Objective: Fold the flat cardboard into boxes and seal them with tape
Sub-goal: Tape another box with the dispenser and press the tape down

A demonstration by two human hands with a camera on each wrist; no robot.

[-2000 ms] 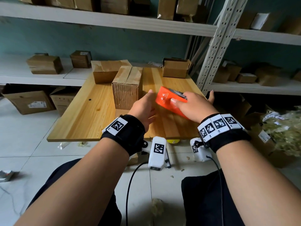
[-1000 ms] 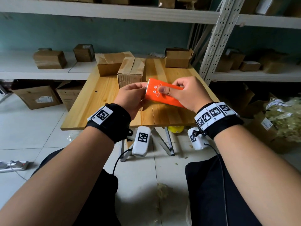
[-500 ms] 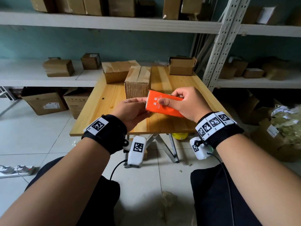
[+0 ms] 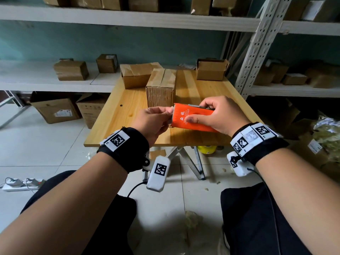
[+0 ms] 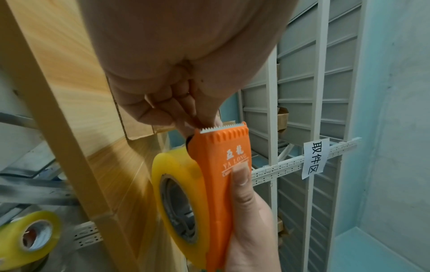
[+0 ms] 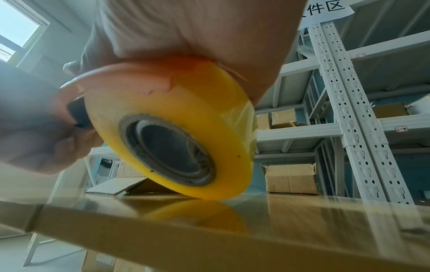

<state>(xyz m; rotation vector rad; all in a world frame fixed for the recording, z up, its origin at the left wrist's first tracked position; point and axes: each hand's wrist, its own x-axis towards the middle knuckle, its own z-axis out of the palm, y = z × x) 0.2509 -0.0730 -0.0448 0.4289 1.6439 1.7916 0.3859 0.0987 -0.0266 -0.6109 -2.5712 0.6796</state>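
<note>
My right hand (image 4: 199, 112) grips an orange tape dispenser (image 4: 193, 117) over the front of the wooden table (image 4: 119, 115), thumb on its printed face. In the left wrist view the dispenser (image 5: 223, 165) carries a yellowish tape roll (image 5: 177, 184). My left hand (image 4: 168, 115) pinches at the serrated blade end, where the clear tape's loose end lies (image 5: 209, 127). In the right wrist view the tape roll (image 6: 177, 128) hangs just above the table (image 6: 209, 239). A taped cardboard box (image 4: 161, 87) stands upright right behind my hands.
A second closed box (image 4: 136, 74) and an open-topped box (image 4: 211, 69) sit at the table's far end. A spare tape roll (image 4: 206, 149) lies under the table. White shelving (image 4: 255, 52) with more boxes surrounds the table; a power strip (image 4: 20, 184) lies on the floor.
My right hand has drawn the dispenser back toward the table's front edge. My left hand left the box and came to the blade end, where it now pinches.
</note>
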